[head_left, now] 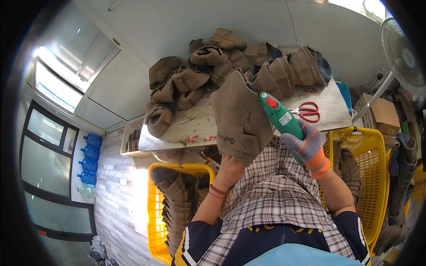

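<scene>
My bare left hand (230, 170) is closed on the lower edge of a brown suede-like boot upper (242, 113), holding it up over the table's front edge. The piece has a strap, a round badge and dark print. My right hand (309, 148), in a grey and orange glove, grips a green handheld power tool (280, 116) with a red button. The tool's head lies against the upper's right edge; its working tip is hard to make out. Red-handled scissors (308, 111) lie on the table just beyond the tool.
More brown uppers (208, 55) are heaped and stacked along the back of the worn table (177, 137). Yellow baskets stand left (153, 213) and right (377, 177) of my lap, both holding uppers. A fan (401, 53) and a cardboard box (385, 119) are at right; blue water bottles (90, 153) line the left.
</scene>
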A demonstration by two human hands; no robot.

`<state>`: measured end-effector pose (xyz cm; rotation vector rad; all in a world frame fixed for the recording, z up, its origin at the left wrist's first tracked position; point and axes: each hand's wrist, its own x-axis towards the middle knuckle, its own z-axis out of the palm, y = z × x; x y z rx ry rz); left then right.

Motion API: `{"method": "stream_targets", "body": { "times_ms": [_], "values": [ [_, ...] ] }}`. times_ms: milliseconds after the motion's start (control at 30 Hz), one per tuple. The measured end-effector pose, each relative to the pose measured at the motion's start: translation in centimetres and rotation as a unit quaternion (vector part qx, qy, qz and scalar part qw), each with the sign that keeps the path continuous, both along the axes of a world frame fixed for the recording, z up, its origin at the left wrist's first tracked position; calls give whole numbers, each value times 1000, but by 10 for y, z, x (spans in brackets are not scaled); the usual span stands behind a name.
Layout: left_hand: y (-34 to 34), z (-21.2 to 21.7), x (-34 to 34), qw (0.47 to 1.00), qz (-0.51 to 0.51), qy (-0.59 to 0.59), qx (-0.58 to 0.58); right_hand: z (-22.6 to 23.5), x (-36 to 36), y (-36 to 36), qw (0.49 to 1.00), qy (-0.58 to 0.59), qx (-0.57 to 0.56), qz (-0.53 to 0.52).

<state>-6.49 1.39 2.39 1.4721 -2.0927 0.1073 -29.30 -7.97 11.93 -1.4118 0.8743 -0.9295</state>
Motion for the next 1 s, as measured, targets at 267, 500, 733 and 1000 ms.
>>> {"method": "stream_targets", "body": {
  "times_ms": [267,500,733,1000],
  "values": [
    [-37,56,64,986,49,-65,-146,-19,-28,-22,993,-17,-64,-96],
    [-173,148,208,940,209,-82,-256,-39,-51,-13,992,-6,-25,-126],
    [-196,-40,96,751,177,634,52,-59,-71,-9,986,-6,15,-164],
    [-206,-58,45,676,36,732,83,-79,-74,-13,980,115,-29,-160]
  ]
}}
